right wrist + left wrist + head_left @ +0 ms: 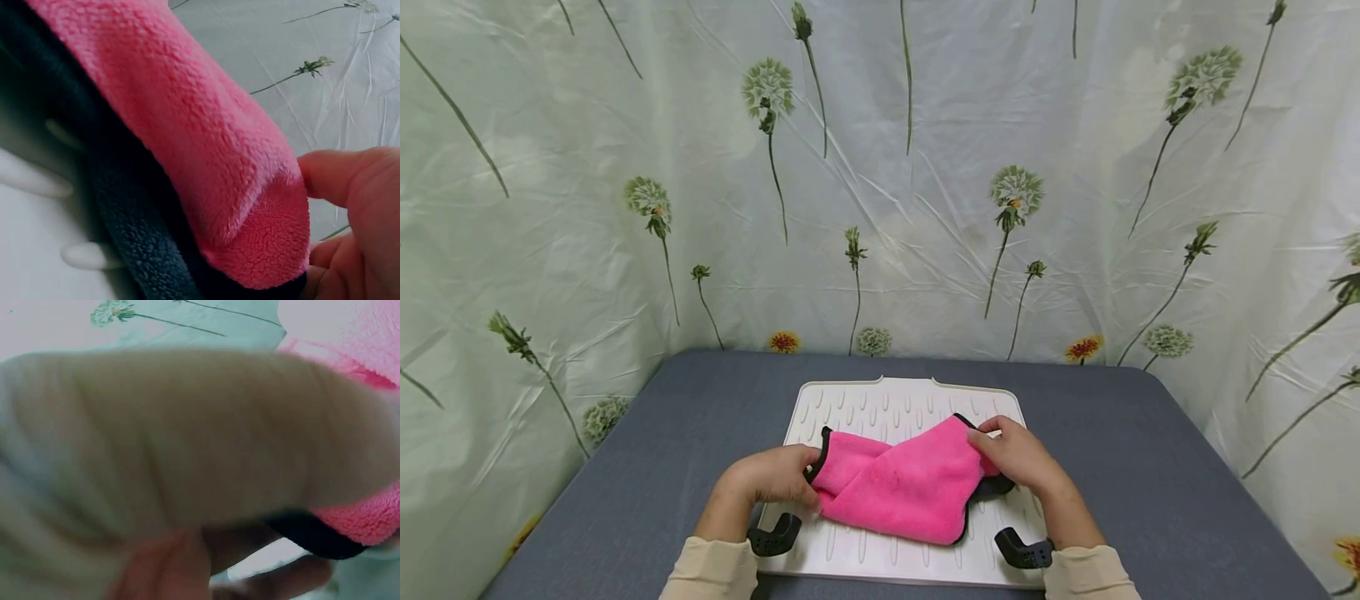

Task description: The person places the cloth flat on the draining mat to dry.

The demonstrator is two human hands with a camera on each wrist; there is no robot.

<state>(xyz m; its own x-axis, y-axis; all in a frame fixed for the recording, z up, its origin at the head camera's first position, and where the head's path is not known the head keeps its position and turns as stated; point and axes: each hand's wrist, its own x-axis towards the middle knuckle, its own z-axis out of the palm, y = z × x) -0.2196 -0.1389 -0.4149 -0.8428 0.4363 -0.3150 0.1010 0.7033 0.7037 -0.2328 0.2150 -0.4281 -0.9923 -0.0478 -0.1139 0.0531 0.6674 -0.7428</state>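
A pink fleecy cloth [902, 483] with black edging lies loosely folded over a white ridged board [898, 567]. My left hand [775, 477] pinches its left end between thumb and fingers. At the upper right corner, my right hand [1015, 450] grips the cloth with thumb and forefinger. The right wrist view shows the pink fabric [206, 125] bent over at the fingers, with a dark grey underside [137, 219] beneath. In the left wrist view the thumb, close to the lens, covers much of the cloth [362, 519].
The board rests on a dark grey table [715, 425]. Behind and beside the table hangs a pale curtain [925, 208] printed with dandelions. Black straps with curved camera mounts sit at both wrists, the right mount [1022, 552] low over the board.
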